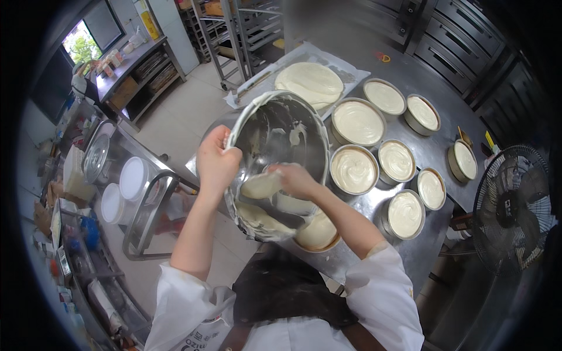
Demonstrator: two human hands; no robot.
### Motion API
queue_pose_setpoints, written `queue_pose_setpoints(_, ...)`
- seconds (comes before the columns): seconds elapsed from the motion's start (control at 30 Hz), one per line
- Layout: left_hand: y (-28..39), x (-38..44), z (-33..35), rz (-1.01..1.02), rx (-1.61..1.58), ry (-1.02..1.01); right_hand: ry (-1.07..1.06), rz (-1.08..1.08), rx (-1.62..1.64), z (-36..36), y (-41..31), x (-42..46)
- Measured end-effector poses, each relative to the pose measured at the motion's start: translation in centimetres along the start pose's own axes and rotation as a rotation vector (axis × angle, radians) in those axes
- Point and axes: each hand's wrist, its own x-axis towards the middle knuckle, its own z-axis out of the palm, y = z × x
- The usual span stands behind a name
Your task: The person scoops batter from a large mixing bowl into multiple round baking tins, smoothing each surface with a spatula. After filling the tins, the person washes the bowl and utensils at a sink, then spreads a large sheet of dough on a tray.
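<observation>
My left hand (218, 159) grips the rim of a large metal mixing bowl (281, 127), which is tilted with its mouth towards me. Pale batter (261, 221) streaks its inside wall and gathers along the lower lip. Inside the bowl, my right hand (298, 179) is curled around what looks like a batter-coated scraper (262, 185); motion blur and batter hide its edges. Below the lip, a round cake tin (317, 234) of batter is partly covered by the bowl and my right forearm.
Several filled round tins (358, 122) stand on the steel table (432, 151). Behind the bowl, a paper-lined tray (351, 70) carries spread batter. A black fan (511, 210) is at the right, a metal trolley (151, 210) with white tubs at the left. Another person (81, 83) works far left.
</observation>
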Motion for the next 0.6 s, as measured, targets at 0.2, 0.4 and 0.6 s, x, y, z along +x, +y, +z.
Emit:
queue_pose_setpoints(0.2,0.4,0.0,-0.3,-0.036,0.088,0.019,-0.28,-0.009,-0.076,3.5,-2.4,1.1)
queue_pose_setpoints(0.4,-0.1,0.6,0.2,-0.022,0.103,0.008,-0.384,-0.019,-0.15,0.1,-0.2,-3.6)
queue_pose_setpoints(0.6,0.2,0.5,0.1,-0.044,0.127,0.015,-0.332,0.177,-0.165,-7.8,-3.1,-11.7)
